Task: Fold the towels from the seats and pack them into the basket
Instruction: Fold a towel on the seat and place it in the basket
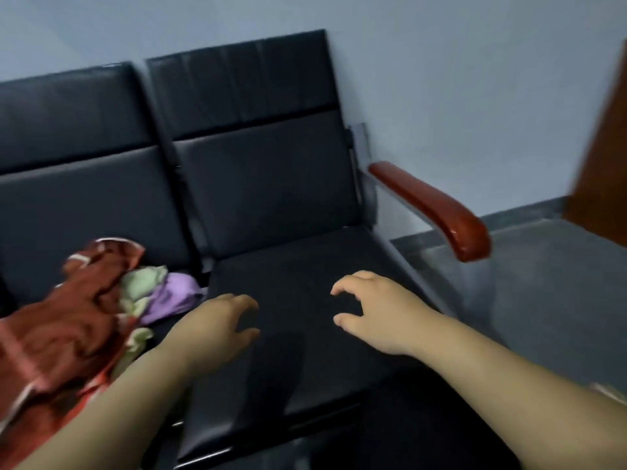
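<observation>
Biggest surface was the smooth, matt, pale blue-grey wall [475,79] behind everything. Against it stood a black padded bench w/ faux-leather skin, faintly shiny, stitched into flat rectangular panels: the left-hand seat [78,205] and the right-hand seat [288,266], split by a narrow dark gap. At the R side lay the dull grey, slightly mottled floor [549,300], and a flat dark-brown wooden panel [604,164] cut in at the frame edge. The task's towels sat in a loose heap on the left-hand seat's cushion. The crumpled rust-red patterned towel [57,337] was much the largest, soft and deeply creased w/ pale stripes at its hem. A bunched pale-green towel [140,283] was tucked against it, and a small lilac towel [173,296] lay at the heap's R edge, near the gap btw seats. A glossy red-brown wooden armrest [437,208], rounded and curving down at its front, sat on a grey metal strut beside the right-hand seat. Both bare forearms reached over that seat's cushion. The left hand [220,320] was just beside the lilac towel, fingers loosely curved and gripping nothing. The right hand [376,307] was near the cushion's middle, thumb and fingers apart in a C shape, also holding nothing. Can't tell if either touched the cushion; frame was blurry.
</observation>
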{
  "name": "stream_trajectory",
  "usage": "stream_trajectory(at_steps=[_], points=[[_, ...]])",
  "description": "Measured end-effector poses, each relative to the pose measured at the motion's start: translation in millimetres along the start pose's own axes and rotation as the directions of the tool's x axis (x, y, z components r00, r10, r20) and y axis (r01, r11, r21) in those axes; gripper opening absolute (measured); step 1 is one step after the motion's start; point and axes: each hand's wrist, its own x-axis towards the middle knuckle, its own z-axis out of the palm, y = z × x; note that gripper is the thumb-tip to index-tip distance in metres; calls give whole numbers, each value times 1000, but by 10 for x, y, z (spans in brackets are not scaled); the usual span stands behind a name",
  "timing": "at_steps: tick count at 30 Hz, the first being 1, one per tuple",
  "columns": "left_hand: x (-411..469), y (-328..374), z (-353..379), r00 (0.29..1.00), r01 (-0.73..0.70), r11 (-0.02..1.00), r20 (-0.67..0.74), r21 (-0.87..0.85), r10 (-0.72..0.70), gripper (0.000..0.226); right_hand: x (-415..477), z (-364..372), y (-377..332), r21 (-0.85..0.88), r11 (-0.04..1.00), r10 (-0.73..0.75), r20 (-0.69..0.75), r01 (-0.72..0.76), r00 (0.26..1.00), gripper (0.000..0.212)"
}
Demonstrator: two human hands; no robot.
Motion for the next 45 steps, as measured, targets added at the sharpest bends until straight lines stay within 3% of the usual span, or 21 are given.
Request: stream_trajectory(at_steps=[4, 7, 10, 15, 23, 28, 33, 36, 41, 45], points=[[-539, -1064, -98, 954, 284, 953, -72, -104, -292, 45, 691, 412, -928, -17, 991, -133, 132, 136, 982, 45], [-912, -1660, -148, 887, 398, 880, -136, -260, -441, 37, 1113, 754, -1526, 4, 979, -200, 200, 203, 959, 46], [-1200, -2079, -219, 795, 498, 778, -157, -383, -586, 46, 1459, 1071, -2034, 35, 969, -246, 252, 245, 936, 46], [-1368, -2694, -78, 635, 567, 637, -215, -523, -742, 53, 1967, 1605, -2719, 132, 950, -308, 274, 282, 911, 37], [-1287, -3171, 261, 422, 589, 390, -142, -707, -895, 58, 2492, 2355, -3332, 205, 957, -269, 374, 204, 887, 62], [-1234, -3238, 260, 379, 540, 410, -222, -735, -898, 28, 2519, 2501, -3356, 233, 945, -287, 258, 229, 923, 48], [-1210, -3083, 78, 318, 501, 491, -377, -713, -870, 22, 2561, 2272, -3310, 369, 894, -310, 102, 254, 945, 24], [-1187, -2947, -30, 305, 417, 563, -473, -714, -826, 20, 2573, 2029, -3248, 561, 806, -280, 82, 188, 956, 18], [-1022, -2557, -205, 342, 173, 622, -546, -764, -765, 18, 2487, 1431, -2951, 596, 769, -268, -26, 230, 963, 21], [-747, -2093, -262, 425, 14, 666, -598, -746, -679, 20, 2332, 890, -2498, 609, 763, -212, -84, 219, 974, 21]])
